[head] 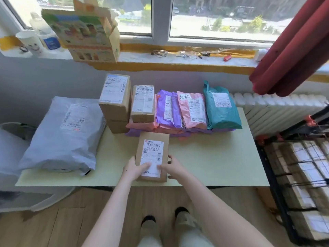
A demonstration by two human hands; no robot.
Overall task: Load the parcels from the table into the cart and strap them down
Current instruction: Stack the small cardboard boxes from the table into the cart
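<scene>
A brown cardboard parcel (pixel 153 148) with a white label stands near the front edge of the pale table (pixel 213 157). My left hand (pixel 136 168) grips its left side and my right hand (pixel 173 168) grips its right side, thumbs on the label. Behind it lie two stacked brown boxes (pixel 115 100), a smaller box (pixel 143 104), purple (pixel 164 109) and pink mailers (pixel 193 109), and a teal bag (pixel 221 107). A large grey mailer (pixel 65 132) lies at the left. The black cart (pixel 277 175) at the right holds several brown boxes under dark straps.
A white radiator (pixel 270 111) and a red curtain (pixel 292 47) stand behind the cart. A printed carton (pixel 85 32), cups and small tools rest on the windowsill. A white bin (pixel 12 129) sits left of the table. My feet stand on the wooden floor.
</scene>
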